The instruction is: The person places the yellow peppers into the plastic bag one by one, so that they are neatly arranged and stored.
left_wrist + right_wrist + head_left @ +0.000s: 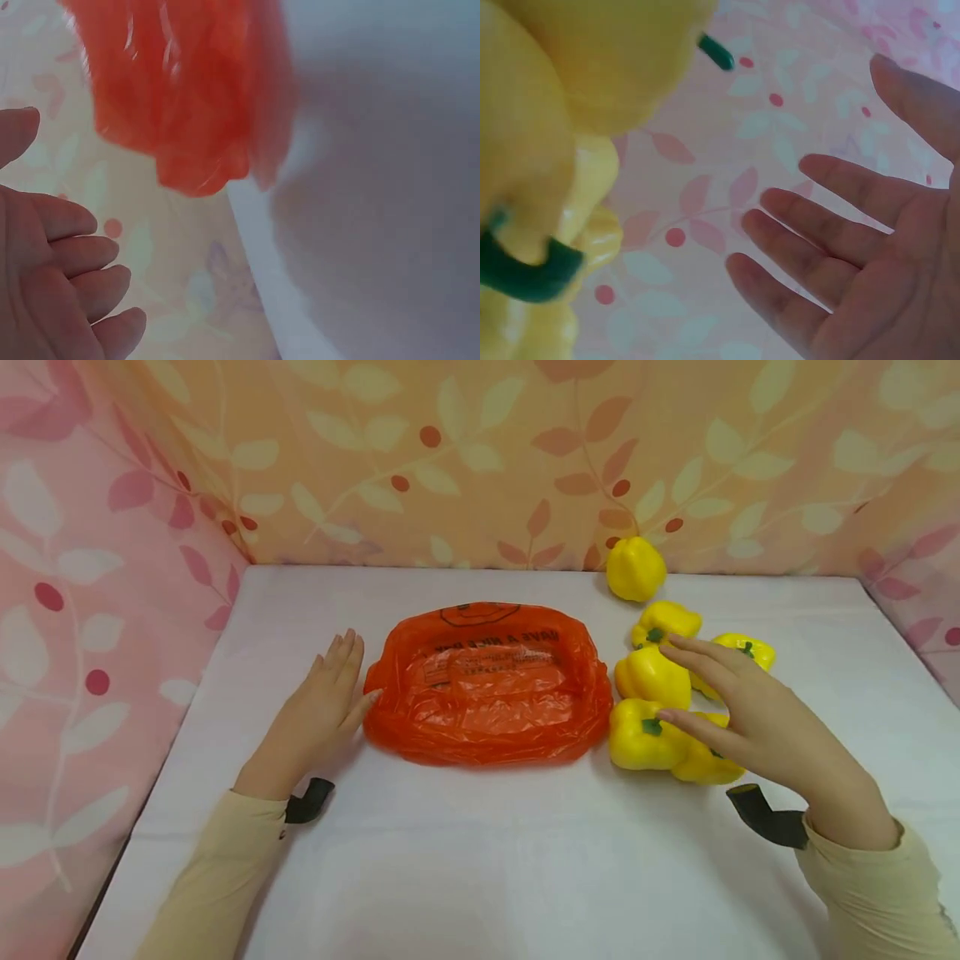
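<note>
An orange-red plastic bag [495, 685] with dark printing lies on the white table, its rim rolled outward around an open middle. My left hand [315, 718] is just left of the bag, fingers extended; in the left wrist view that hand [60, 270] holds nothing and the bag [180, 97] is near it. To the right of the bag several yellow bell peppers [652, 678] with green stems are grouped. Over them hovers my right hand [757, 727], fingers spread. The right wrist view shows this hand [855, 255] apart from the peppers [622, 60], gripping nothing.
One yellow pepper [636, 568] stands apart at the table's back edge. Leaf-patterned cloth [480, 460] hangs behind the table and at both sides. Dark curved wrist-camera mounts [765, 818] stick out from both sleeves. White cloth [480, 868] covers the table.
</note>
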### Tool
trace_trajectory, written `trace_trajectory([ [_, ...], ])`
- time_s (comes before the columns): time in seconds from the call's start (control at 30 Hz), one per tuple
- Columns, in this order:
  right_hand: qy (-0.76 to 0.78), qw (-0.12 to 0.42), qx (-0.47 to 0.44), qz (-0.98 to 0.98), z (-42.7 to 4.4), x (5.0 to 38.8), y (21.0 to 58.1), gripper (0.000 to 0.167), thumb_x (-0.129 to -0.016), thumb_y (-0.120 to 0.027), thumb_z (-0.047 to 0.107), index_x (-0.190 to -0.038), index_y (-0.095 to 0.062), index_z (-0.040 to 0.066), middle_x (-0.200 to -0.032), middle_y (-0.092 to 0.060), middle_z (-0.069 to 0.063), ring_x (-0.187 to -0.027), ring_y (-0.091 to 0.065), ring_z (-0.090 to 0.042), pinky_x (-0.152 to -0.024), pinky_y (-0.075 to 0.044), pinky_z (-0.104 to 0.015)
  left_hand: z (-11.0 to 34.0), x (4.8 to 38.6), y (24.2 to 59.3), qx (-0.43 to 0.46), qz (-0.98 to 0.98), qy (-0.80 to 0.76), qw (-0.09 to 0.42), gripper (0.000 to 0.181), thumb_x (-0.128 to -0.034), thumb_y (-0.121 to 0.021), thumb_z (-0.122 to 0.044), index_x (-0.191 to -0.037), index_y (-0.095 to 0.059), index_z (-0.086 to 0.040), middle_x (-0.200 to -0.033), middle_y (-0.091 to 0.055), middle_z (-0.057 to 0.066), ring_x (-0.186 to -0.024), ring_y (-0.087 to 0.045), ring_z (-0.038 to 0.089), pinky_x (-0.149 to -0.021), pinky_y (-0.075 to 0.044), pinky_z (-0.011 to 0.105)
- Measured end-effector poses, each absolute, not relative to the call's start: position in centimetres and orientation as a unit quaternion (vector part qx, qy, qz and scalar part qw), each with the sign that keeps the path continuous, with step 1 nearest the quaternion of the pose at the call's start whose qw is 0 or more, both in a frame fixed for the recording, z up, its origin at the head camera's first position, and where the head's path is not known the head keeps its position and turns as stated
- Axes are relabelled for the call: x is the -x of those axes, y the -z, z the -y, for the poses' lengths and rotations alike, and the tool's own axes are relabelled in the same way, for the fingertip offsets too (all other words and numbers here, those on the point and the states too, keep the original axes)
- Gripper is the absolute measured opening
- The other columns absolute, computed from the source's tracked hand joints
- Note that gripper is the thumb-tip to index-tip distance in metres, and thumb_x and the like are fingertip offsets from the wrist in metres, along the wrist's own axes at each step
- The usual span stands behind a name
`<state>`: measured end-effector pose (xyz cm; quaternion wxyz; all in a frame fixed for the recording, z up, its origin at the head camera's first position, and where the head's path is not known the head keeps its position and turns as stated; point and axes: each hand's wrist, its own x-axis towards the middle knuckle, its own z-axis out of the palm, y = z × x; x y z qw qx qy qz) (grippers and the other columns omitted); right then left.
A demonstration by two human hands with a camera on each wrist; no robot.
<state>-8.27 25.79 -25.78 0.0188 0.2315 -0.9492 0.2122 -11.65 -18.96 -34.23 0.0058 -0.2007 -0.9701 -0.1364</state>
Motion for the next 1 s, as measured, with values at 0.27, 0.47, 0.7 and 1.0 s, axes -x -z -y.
trace_trajectory([
  [0.27, -0.251, -0.027, -0.23, 0.94, -26.5, 7.5, 28.2, 0.071, -0.077, -0.079, 0.026, -0.138, -0.047, 0.008, -0.137, -0.047, -0.011, -0.125, -0.04, -0.032, -0.097, -0.034, -0.059, 18.3, 10.9, 35.7, 0.198, 0.968, 0.157, 0.017, 0.069, -0.0987, -0.046, -0.029, -0.145, -0.016, 0.011, -0.153, -0.014, 0.026, -0.141, -0.012, 0.038, -0.111, -0.016, 0.055],
  [0.47, -0.251, -0.042, -0.257, 0.933, -26.9, 8.2, 28.9, 0.076, -0.074, -0.081, 0.026, -0.138, -0.045, 0.005, -0.136, -0.047, -0.017, -0.123, -0.041, -0.038, -0.094, -0.035, -0.061, 18.0, 10.6, 36.4, 0.203, 0.967, 0.154, 0.018, 0.07, -0.0984, -0.047, -0.032, -0.146, -0.017, 0.01, -0.153, -0.016, 0.025, -0.141, -0.014, 0.037, -0.111, -0.018, 0.053],
  [0.7, -0.244, -0.05, -0.276, 0.928, -26.8, 8.6, 29.3, 0.076, -0.073, -0.082, 0.028, -0.136, -0.047, 0.006, -0.134, -0.05, -0.013, -0.121, -0.044, -0.033, -0.105, -0.032, -0.026, 17.8, 10.4, 36.6, 0.201, 0.968, 0.148, 0.019, 0.069, -0.0986, -0.046, -0.031, -0.146, -0.017, 0.01, -0.153, -0.017, 0.024, -0.141, -0.015, 0.036, -0.111, -0.018, 0.053],
  [1.0, -0.25, -0.047, -0.288, 0.923, -26.7, 8.6, 29.9, 0.077, -0.07, -0.083, 0.029, -0.135, -0.048, 0.007, -0.132, -0.052, -0.012, -0.119, -0.045, -0.031, -0.096, -0.017, -0.002, 17.7, 10.6, 36.7, 0.198, 0.97, 0.14, 0.008, 0.071, -0.0987, -0.046, -0.033, -0.147, -0.015, 0.009, -0.153, -0.016, 0.023, -0.141, -0.014, 0.035, -0.112, -0.017, 0.051],
])
